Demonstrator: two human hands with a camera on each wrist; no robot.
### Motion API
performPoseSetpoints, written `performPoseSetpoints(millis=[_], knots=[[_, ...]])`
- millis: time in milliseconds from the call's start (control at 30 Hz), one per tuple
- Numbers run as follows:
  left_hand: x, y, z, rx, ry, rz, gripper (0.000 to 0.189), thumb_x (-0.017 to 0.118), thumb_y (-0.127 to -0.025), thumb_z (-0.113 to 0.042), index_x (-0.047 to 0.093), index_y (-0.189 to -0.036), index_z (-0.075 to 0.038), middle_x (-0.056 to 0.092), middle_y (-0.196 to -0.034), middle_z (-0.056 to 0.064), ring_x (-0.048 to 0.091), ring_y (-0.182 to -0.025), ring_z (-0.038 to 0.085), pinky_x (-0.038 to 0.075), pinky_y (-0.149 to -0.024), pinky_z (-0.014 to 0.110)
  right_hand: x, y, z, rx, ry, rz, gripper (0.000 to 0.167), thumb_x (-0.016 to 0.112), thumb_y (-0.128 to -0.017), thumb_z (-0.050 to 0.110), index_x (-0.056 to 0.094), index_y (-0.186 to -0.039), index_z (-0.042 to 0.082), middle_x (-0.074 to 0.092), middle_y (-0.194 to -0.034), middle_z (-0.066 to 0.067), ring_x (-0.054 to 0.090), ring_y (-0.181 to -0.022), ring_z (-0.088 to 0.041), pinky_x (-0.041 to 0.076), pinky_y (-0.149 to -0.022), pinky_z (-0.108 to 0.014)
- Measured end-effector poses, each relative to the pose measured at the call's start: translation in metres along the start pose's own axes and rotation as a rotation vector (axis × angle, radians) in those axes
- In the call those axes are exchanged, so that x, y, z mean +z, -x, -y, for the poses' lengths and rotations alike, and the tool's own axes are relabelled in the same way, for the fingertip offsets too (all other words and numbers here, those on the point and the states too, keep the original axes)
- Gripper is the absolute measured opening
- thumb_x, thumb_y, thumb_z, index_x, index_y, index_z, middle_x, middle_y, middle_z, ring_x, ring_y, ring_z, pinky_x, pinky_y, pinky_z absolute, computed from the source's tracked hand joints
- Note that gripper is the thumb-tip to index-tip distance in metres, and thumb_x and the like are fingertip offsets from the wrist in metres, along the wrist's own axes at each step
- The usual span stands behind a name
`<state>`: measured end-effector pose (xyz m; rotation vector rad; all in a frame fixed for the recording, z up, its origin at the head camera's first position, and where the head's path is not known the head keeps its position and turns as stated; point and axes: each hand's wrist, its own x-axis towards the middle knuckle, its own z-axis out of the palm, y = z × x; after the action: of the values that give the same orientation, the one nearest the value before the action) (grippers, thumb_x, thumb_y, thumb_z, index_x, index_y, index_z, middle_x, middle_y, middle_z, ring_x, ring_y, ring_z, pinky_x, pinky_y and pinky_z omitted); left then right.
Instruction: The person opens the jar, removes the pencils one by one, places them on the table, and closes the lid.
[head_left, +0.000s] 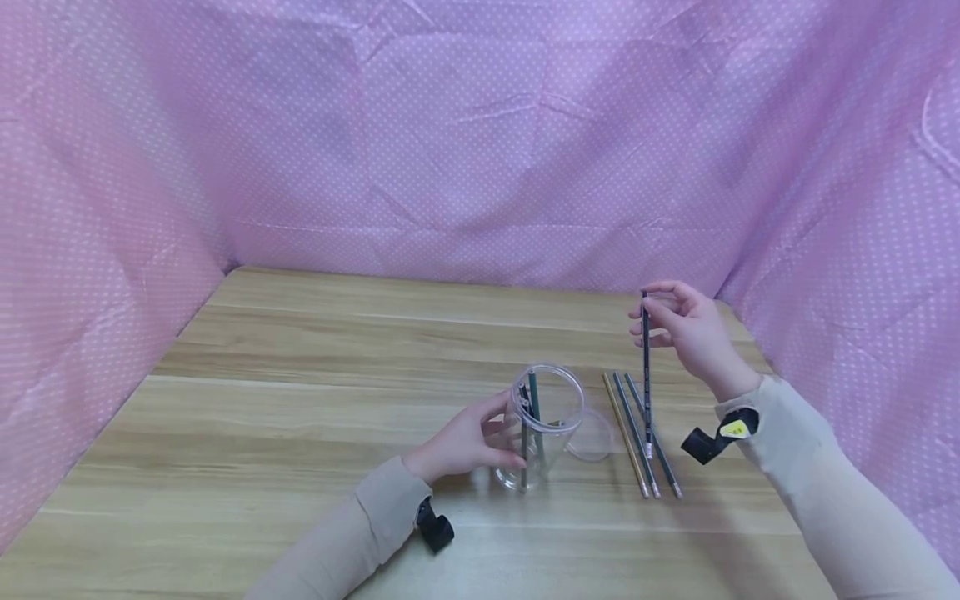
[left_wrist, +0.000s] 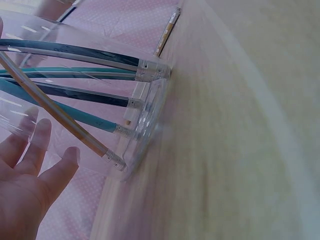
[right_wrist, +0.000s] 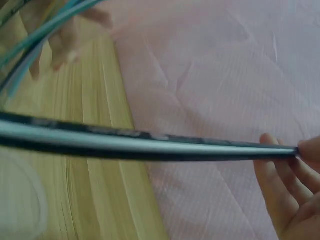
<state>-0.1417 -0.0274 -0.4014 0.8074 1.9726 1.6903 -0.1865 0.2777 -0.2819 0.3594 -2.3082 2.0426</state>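
Observation:
My left hand [head_left: 461,437] grips a clear plastic jar [head_left: 557,446] from its left side, and the jar stands upright on the table. Several pencils lean inside it, eraser ends down; the left wrist view shows dark ones, teal ones and an orange-brown pencil [left_wrist: 67,117]. To the right, my right hand [head_left: 697,337] pinches a black pencil [head_left: 647,375] near its upper end. That pencil hangs nearly vertical above the table, its eraser end lowest. Beneath and beside it lie a gold pencil [head_left: 624,433] and two dark pencils [head_left: 636,425].
A clear round lid [head_left: 592,437] lies flat just right of the jar. The wooden table [head_left: 262,417] is bordered by pink dotted cloth [head_left: 465,150] at the back and both sides. Each wrist carries a small black camera [head_left: 435,527].

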Motion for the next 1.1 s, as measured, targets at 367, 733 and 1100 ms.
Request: performPoseSetpoints(millis=[367,733,1100], knots=[[-0.017,-0.003,0.003,-0.001,0.03,0.039,0.093,0.08,-0.072,-0.006,0.03,-0.149,-0.023,0.028,-0.155,0.002,0.044,-0.131,0.033,0.038,-0.11,0.042,-0.034,-0.008,-0.023,0.113,0.164,0.052,0.017,0.048,-0.098,0.011,0.054,-0.106,0.025,0.069,-0.085,0.01,0.067,-0.074,-0.007,0.06,-0.066,-0.026],[-0.035,-0.006,0.007,0.002,0.039,0.058,0.093,0.08,-0.072,-0.005,0.03,-0.149,-0.02,0.028,-0.155,0.004,0.044,-0.131,0.034,0.038,-0.11,0.043,-0.048,-0.008,-0.05,0.234,0.334,0.046,0.014,0.047,-0.1,0.015,0.048,-0.114,0.016,0.067,-0.085,0.014,0.066,-0.077,-0.008,0.061,-0.07,-0.034],[-0.051,-0.009,0.011,-0.002,0.065,0.094,0.094,0.079,-0.073,-0.004,0.028,-0.15,-0.02,0.026,-0.156,0.004,0.042,-0.132,0.033,0.038,-0.11,0.041,-0.046,-0.003,-0.087,0.342,0.434,0.028,0.039,0.043,-0.1,0.009,0.034,-0.13,-0.013,0.068,-0.09,-0.004,0.067,-0.077,-0.009,0.059,-0.065,-0.031]])
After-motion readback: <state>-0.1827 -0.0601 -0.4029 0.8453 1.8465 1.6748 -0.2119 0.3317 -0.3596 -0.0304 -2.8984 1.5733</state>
